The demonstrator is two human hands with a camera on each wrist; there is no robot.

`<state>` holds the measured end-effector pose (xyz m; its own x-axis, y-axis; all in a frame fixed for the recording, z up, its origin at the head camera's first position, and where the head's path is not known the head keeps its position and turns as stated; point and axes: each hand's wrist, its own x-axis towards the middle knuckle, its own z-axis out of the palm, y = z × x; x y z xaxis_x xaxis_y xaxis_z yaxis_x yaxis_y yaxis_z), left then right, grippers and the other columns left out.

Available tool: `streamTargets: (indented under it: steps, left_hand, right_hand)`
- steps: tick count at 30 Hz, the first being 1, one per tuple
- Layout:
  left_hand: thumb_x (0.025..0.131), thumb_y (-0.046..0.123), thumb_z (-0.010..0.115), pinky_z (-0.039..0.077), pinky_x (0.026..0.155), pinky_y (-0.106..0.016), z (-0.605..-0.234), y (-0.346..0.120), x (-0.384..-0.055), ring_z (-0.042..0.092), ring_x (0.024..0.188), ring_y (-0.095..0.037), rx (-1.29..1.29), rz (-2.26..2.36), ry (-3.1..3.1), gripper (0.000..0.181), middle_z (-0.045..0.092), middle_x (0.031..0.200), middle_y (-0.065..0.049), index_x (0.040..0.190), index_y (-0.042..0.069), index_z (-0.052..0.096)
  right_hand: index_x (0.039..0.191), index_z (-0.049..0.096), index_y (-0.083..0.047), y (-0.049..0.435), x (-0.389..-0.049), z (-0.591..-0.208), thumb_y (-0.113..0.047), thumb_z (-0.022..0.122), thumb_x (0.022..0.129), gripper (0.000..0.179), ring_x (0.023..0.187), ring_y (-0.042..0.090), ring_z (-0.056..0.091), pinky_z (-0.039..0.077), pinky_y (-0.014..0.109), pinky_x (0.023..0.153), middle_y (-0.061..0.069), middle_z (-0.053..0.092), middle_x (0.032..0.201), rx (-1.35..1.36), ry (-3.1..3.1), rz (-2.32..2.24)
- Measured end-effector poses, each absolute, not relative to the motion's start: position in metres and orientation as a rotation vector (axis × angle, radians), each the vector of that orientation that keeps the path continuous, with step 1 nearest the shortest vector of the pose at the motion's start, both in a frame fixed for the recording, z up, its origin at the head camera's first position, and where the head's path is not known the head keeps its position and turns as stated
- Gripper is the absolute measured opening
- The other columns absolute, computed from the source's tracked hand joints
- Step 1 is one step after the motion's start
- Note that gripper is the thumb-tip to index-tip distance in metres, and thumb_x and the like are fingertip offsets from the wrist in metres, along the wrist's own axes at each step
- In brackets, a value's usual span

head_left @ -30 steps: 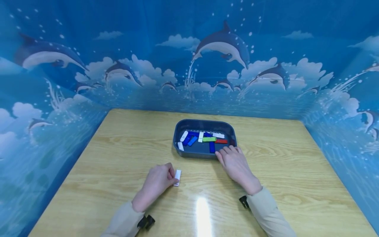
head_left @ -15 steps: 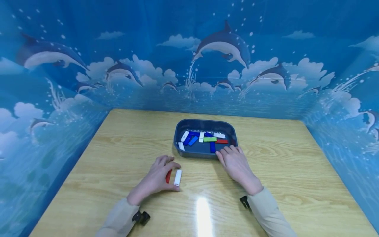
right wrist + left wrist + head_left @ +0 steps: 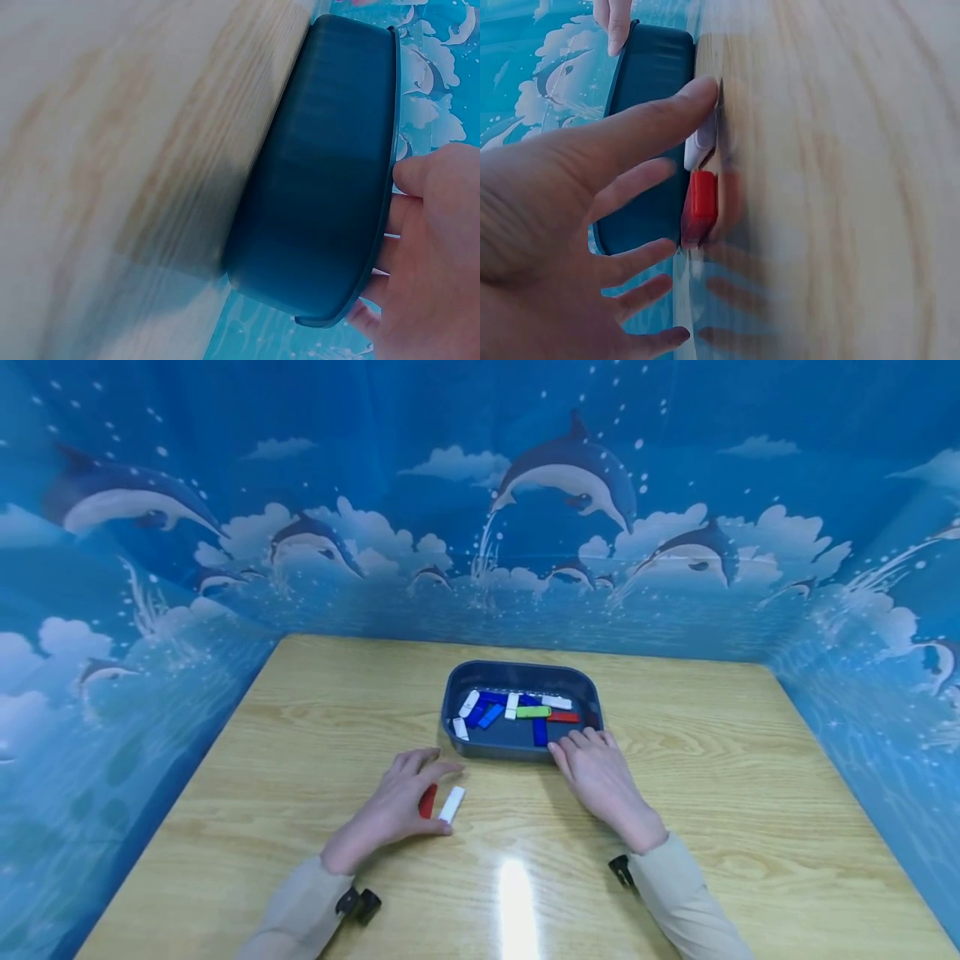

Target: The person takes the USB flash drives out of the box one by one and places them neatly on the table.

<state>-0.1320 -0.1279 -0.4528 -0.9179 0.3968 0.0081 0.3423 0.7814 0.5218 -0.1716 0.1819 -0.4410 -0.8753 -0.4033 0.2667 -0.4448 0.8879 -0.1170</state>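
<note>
My left hand (image 3: 393, 802) is spread low over the table, thumb and fingers apart around two small pieces shaped like USB sticks. The white stick (image 3: 452, 805) lies tilted between thumb and index fingertip; whether the thumb touches it, I cannot tell. Closer to the palm, the red stick (image 3: 703, 201) is partly covered by the hand in the head view. My right hand (image 3: 596, 777) grips the near right corner of a dark blue tray (image 3: 495, 752), its fingers over the rim and inside, as the right wrist view shows. Several sticks lie loose in the tray.
Inside the tray are white, blue, a green (image 3: 533, 712) and a red stick (image 3: 564, 717). The wooden table (image 3: 315, 710) ends at a blue dolphin-print curtain (image 3: 420, 527) behind and at both sides. Light glares on the table's front (image 3: 517, 910).
My left hand has let go of the white stick and opened, revealing the red stick beside it. The white stick has tilted slightly. My right hand stays on the tray.
</note>
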Motion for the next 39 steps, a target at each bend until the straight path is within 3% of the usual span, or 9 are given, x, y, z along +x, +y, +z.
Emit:
streamTargets:
  steps: [3,6,14,16,21,23,32,39]
  left_hand:
    - [0.070,0.033,0.093,0.032,0.111,-0.067,-0.454,-0.126,-0.133,0.032,0.141,-0.046,0.588,0.805,2.863,0.061,0.043,0.153,-0.021,0.125,0.022,0.068]
    - [0.069,0.035,0.093,0.031,0.112,-0.066,-0.455,-0.125,-0.131,0.031,0.141,-0.045,0.503,0.802,2.870,0.055,0.043,0.152,-0.020,0.117,0.021,0.069]
    - [0.068,0.041,0.093,0.035,0.111,-0.065,-0.451,-0.131,-0.131,0.037,0.139,-0.043,0.527,0.822,2.864,0.068,0.046,0.150,-0.019,0.127,0.018,0.067]
    - [0.073,0.038,0.090,0.038,0.110,-0.063,-0.447,-0.134,-0.131,0.043,0.136,-0.041,0.552,0.857,2.862,0.062,0.052,0.145,-0.018,0.126,0.015,0.068]
    - [0.093,0.023,0.074,0.051,0.100,-0.052,-0.434,-0.136,-0.138,0.063,0.117,-0.031,0.540,0.960,2.919,0.025,0.069,0.122,-0.009,0.115,0.011,0.072]
    - [0.097,0.022,0.069,0.053,0.096,-0.050,-0.428,-0.136,-0.142,0.066,0.111,-0.028,0.489,0.979,2.952,0.019,0.071,0.116,-0.007,0.112,0.012,0.073]
    - [0.098,0.020,0.068,0.058,0.084,-0.041,-0.400,-0.118,-0.168,0.070,0.096,-0.021,0.433,0.979,3.047,0.014,0.074,0.105,-0.002,0.108,0.012,0.074]
    - [0.097,0.021,0.070,0.055,0.067,-0.028,-0.388,-0.091,-0.198,0.064,0.078,-0.013,0.401,0.888,3.048,0.011,0.071,0.092,0.000,0.105,0.013,0.073]
  right_hand:
    - [0.095,0.071,-0.007,0.182,-0.172,-0.442,-0.031,0.048,0.108,0.036,0.088,0.026,0.055,0.045,0.050,0.094,0.006,0.068,0.092,0.645,-2.829,0.257]
    - [0.095,0.072,-0.007,0.182,-0.171,-0.442,-0.031,0.047,0.108,0.036,0.088,0.026,0.055,0.045,0.050,0.093,0.006,0.069,0.093,0.645,-2.834,0.259]
    - [0.096,0.072,-0.007,0.182,-0.172,-0.440,-0.031,0.048,0.108,0.036,0.090,0.027,0.056,0.044,0.051,0.096,0.006,0.070,0.095,0.638,-2.831,0.255]
    - [0.096,0.072,-0.007,0.182,-0.172,-0.440,-0.031,0.047,0.108,0.036,0.089,0.026,0.056,0.045,0.050,0.095,0.006,0.069,0.094,0.643,-2.834,0.256]
    - [0.095,0.072,-0.007,0.182,-0.172,-0.440,-0.031,0.048,0.108,0.036,0.088,0.026,0.055,0.045,0.050,0.094,0.006,0.068,0.092,0.642,-2.834,0.257]
    - [0.095,0.072,-0.007,0.182,-0.172,-0.440,-0.031,0.048,0.108,0.036,0.088,0.026,0.055,0.045,0.050,0.095,0.006,0.068,0.092,0.642,-2.834,0.259]
    - [0.096,0.072,-0.008,0.182,-0.172,-0.442,-0.031,0.048,0.108,0.035,0.088,0.026,0.056,0.045,0.050,0.095,0.005,0.068,0.093,0.638,-2.838,0.254]
    - [0.096,0.072,-0.008,0.182,-0.172,-0.442,-0.031,0.048,0.108,0.035,0.087,0.025,0.055,0.045,0.049,0.094,0.005,0.068,0.092,0.636,-2.830,0.250]
